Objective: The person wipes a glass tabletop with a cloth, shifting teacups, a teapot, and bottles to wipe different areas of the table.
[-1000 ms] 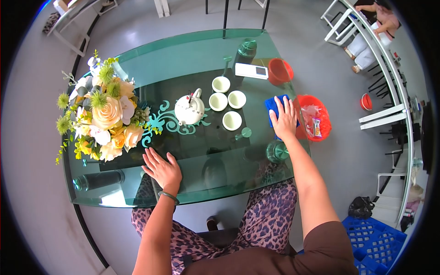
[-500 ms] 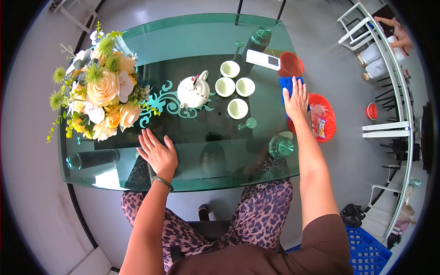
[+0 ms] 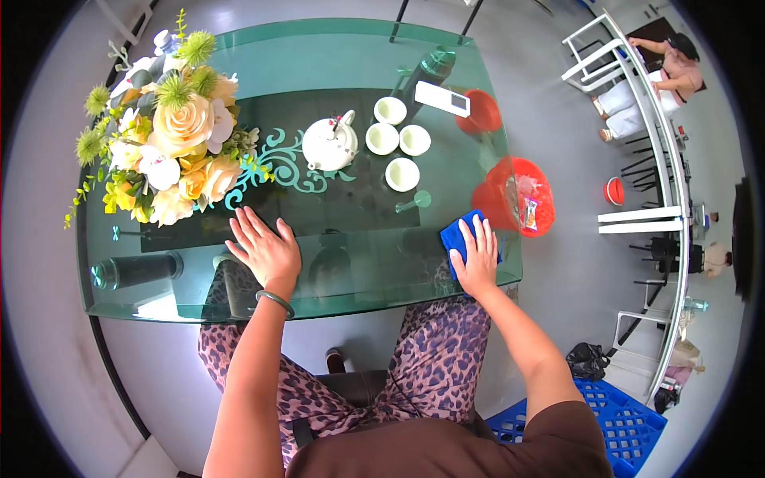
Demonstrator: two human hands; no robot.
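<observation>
My left hand [image 3: 267, 248] lies flat with spread fingers on the glass table [image 3: 374, 279], below the flower arrangement [image 3: 171, 131], holding nothing. Near the table's right front corner, my right hand [image 3: 476, 253] rests with fingers stretched out on top of a folded blue cloth [image 3: 454, 239], pressing it on the glass. A white teapot [image 3: 329, 143] stands mid-table. To its right are several small pale cups, among them a front one [image 3: 402, 174] and a back one [image 3: 390, 111]. A white device with a dark screen [image 3: 443, 99] lies behind them.
Beyond the table's right edge stands a red bin [image 3: 538, 207] holding wrappers. A blue plastic pallet [image 3: 629, 422] and a black bag [image 3: 587, 362] are on the floor at lower right. Another person [image 3: 677, 76] sits at the upper right by a long white-framed table [image 3: 645, 221].
My right hand and the blue cloth have moved from the table's right side towards me, to the front right corner. My left hand stays flat on the glass. The view has shifted.
</observation>
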